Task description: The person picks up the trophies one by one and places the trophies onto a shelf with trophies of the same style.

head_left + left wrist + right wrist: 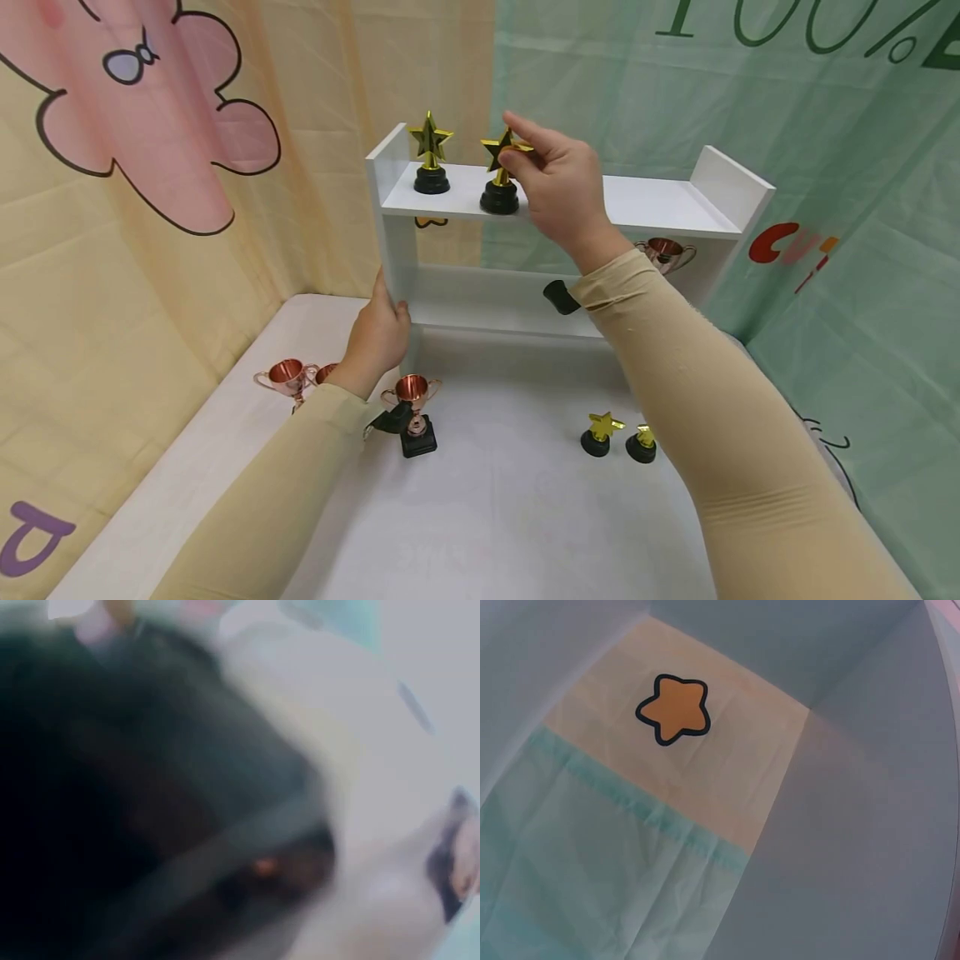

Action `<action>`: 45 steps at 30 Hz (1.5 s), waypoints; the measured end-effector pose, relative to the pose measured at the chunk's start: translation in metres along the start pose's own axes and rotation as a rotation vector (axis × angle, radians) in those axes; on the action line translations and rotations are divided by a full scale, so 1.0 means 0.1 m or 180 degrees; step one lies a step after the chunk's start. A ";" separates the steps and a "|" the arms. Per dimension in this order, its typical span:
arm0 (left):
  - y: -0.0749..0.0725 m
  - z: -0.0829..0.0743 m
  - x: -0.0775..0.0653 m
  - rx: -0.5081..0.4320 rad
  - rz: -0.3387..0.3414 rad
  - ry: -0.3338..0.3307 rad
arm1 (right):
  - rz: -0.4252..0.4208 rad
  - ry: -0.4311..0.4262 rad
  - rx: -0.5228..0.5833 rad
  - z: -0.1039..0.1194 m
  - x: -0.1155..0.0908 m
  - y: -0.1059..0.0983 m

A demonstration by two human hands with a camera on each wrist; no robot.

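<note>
My right hand point(564, 187) pinches a gold star trophy point(501, 167) by its star, between thumb and index finger. The trophy's round black base is upright at the front edge of the white shelf's top board point(645, 200). To its left another gold star trophy point(431, 154) stands on the same board. My left hand point(378, 337) grips the shelf's left side panel point(396, 250), thumb at the front edge and fingers along the outside. The left wrist view is dark and blurred. In the right wrist view the white shelf panels point(855, 817) show, but no hand.
A rose-gold cup trophy point(416, 396) on a black base stands below my left wrist, with another cup point(287, 379) farther left. Two star trophies point(600, 433) sit on the white table point(510, 517). On the shelf's lower right, a copper cup point(663, 252) is partly behind my sleeve.
</note>
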State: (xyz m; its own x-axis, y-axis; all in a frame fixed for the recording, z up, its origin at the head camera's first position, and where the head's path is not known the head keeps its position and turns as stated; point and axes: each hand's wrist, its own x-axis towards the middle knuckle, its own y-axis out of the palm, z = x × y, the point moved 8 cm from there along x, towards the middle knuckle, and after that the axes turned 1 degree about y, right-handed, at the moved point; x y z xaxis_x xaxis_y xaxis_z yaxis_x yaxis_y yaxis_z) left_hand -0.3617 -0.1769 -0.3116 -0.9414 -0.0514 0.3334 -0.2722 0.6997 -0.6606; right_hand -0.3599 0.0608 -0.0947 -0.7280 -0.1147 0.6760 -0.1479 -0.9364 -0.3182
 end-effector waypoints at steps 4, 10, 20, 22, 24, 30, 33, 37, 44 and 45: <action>0.00 0.00 0.00 -0.0005 -0.0020 0.0011 | 0.0025 0.0038 -0.0135 -0.02 0.01 0.02; 0.01 -0.01 0.00 -0.0022 -0.0005 0.0007 | 0.0105 0.0102 -0.0291 -0.06 0.01 0.05; 0.00 -0.03 -0.01 -0.0013 0.0000 -0.0017 | 0.0316 0.0152 -0.0427 -0.05 0.00 0.11; 0.00 -0.03 -0.02 -0.0011 0.0000 -0.0029 | 0.0348 0.0153 -0.0444 -0.04 0.00 0.12; 0.00 -0.02 -0.02 -0.0017 0.0008 -0.0040 | 0.0368 0.0171 -0.0444 -0.04 0.00 0.12; 0.00 -0.01 -0.02 -0.0029 0.0014 -0.0063 | 0.0402 0.0133 -0.0373 -0.04 0.00 0.15; 0.00 -0.01 -0.03 -0.0016 0.0001 -0.0069 | 0.0450 0.0111 -0.0407 -0.04 0.00 0.17; 0.00 -0.01 -0.03 -0.0015 0.0002 -0.0079 | 0.0506 0.0121 -0.0535 -0.03 -0.02 0.17; 0.01 0.00 -0.03 -0.0054 -0.0001 -0.0072 | 0.0581 0.0087 -0.0564 -0.03 -0.01 0.18; 0.01 0.00 -0.03 -0.0066 -0.0003 -0.0066 | 0.0591 0.0079 -0.0580 -0.04 -0.01 0.18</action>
State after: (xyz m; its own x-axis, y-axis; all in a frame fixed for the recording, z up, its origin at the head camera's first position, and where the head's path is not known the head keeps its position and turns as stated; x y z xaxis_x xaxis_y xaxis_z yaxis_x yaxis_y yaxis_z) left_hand -0.3588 -0.1757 -0.3133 -0.9451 -0.0668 0.3200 -0.2693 0.7141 -0.6461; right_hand -0.3641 0.0452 -0.1035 -0.7698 -0.2688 0.5790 -0.1267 -0.8246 -0.5513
